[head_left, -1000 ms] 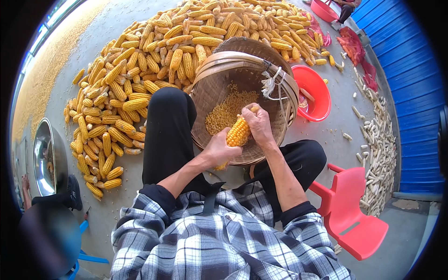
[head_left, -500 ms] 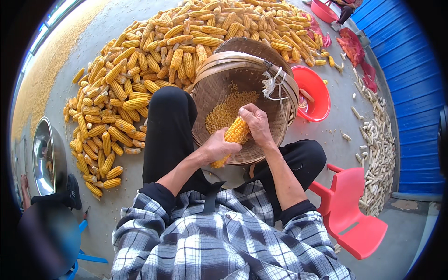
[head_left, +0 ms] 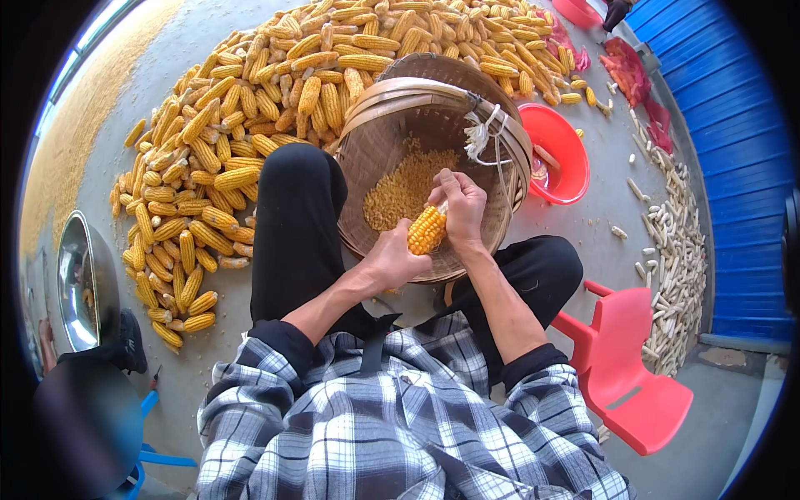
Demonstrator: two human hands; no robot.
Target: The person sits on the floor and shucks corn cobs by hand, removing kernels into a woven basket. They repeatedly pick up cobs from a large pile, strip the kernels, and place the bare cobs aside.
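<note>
Between my two hands is a yellow corn cob (head_left: 427,231), tilted over the near part of a woven bamboo basket (head_left: 358,179). My left hand (head_left: 392,259) is wrapped round its lower end. My right hand (head_left: 459,207) grips the upper end, with thumb and fingers pinched at the tip, where some pale cob shows. Loose corn kernels (head_left: 404,187) lie heaped inside the basket. A white cord (head_left: 483,137) is knotted on the basket's handle. The basket stands between my knees.
A large pile of corn cobs (head_left: 242,142) spreads ahead and left. At right are a red basin (head_left: 571,158), a red plastic chair (head_left: 625,367) and stripped cobs (head_left: 673,275) by the blue wall (head_left: 725,167). A metal bowl (head_left: 79,283) and another person's shoe (head_left: 131,342) are at left.
My right hand has moved up slightly along the cob to its tip. The left hand has shifted a little right, and less of the cob's lower end shows below it.
</note>
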